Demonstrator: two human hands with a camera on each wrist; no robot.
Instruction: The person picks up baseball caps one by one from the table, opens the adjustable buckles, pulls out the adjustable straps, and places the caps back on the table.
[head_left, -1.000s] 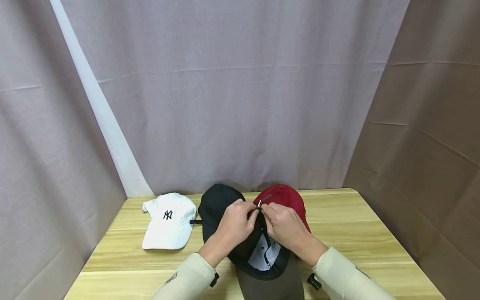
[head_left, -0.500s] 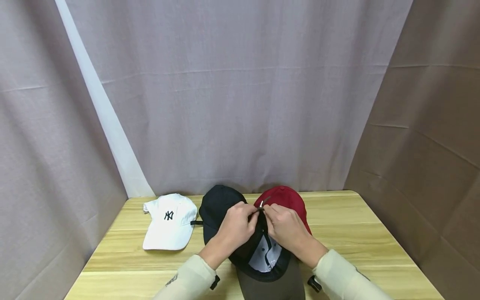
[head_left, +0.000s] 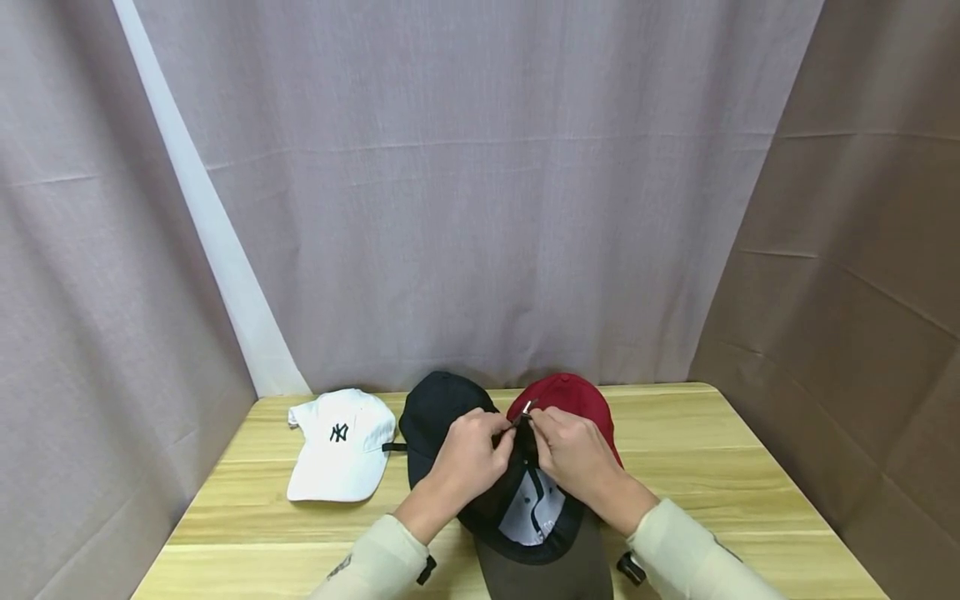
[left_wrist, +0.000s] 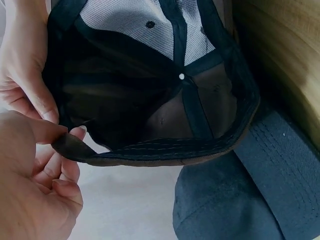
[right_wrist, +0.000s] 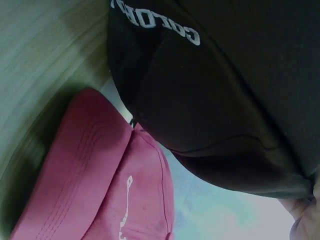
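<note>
A dark brown cap [head_left: 543, 571] lies with its inside facing up in the head view, its brim toward me. My left hand [head_left: 468, 454] pinches one side of its back strap between thumb and index finger. On the other side, my right hand [head_left: 576, 450] pinches the strap close to a small metal buckle [head_left: 527, 407]. The left wrist view shows the cap's dark lining and pale mesh panel [left_wrist: 132, 20], with the left-hand fingers [left_wrist: 47, 132] on the band's end. White lettering [right_wrist: 155, 20] on the cap's outside appears in the right wrist view.
Behind the hands sit a black cap [head_left: 438, 417] on the left and a red cap [head_left: 573, 396] on the right. A white cap [head_left: 341, 446] with a dark logo lies farther left. All rest on a wooden table [head_left: 720, 483], with grey curtains [head_left: 480, 208] around it.
The metal buckle has tilted toward the right, and less of the strap tail shows beyond it. Both hands keep their pinch in nearly the same place.
</note>
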